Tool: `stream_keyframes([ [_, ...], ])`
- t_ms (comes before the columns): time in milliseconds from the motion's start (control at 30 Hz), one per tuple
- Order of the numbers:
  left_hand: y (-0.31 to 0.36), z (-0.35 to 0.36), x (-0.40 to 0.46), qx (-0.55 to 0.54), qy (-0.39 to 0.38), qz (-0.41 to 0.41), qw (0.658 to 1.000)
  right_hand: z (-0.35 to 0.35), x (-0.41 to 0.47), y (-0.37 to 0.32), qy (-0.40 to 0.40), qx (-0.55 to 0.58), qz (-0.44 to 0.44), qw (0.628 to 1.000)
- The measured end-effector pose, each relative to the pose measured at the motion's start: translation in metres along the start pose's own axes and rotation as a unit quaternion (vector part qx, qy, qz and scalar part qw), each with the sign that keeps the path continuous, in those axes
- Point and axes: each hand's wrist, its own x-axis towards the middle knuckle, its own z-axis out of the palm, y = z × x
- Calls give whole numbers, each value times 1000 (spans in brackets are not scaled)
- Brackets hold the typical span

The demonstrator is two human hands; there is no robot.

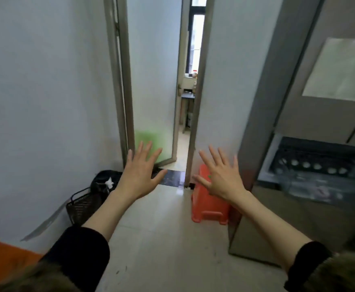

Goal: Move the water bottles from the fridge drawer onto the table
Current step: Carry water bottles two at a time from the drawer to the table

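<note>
No readable text, labels or signs

Orange plastic stool (209, 209) standing on the floor, black wire basket (81, 205) leaning by the wall, frosted door (153, 81) hanging ajar beyond.

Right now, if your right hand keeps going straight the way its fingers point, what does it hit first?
Probably the white wall beside the doorway; the right hand points forward, left of the fridge. Depth is unclear.
</note>
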Motion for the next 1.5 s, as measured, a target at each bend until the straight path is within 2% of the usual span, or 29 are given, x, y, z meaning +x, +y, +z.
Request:
stream_keyframes([
  [333, 205, 107, 112, -63, -56, 169, 982, 2, -69, 218, -9, -34, 202, 979],
  [500, 280, 172, 171, -101, -82, 205, 970, 15, -59, 313, -24, -55, 247, 967],
  [900, 403, 292, 281, -165, -231, 284, 916, 63, -56, 492, -90, 16, 330, 939],
  [1133, 462, 346, 338, -255, -274, 242, 895, 101, -33, 589, -104, 61, 316, 941],
  [1333, 519, 395, 389, -321, -350, 142, 868, 132, -2, 680, -133, 117, 269, 947],
  [1500, 547, 437, 416, -316, -477, 67, 817, 148, 22, 746, -173, 152, 231, 945],
])
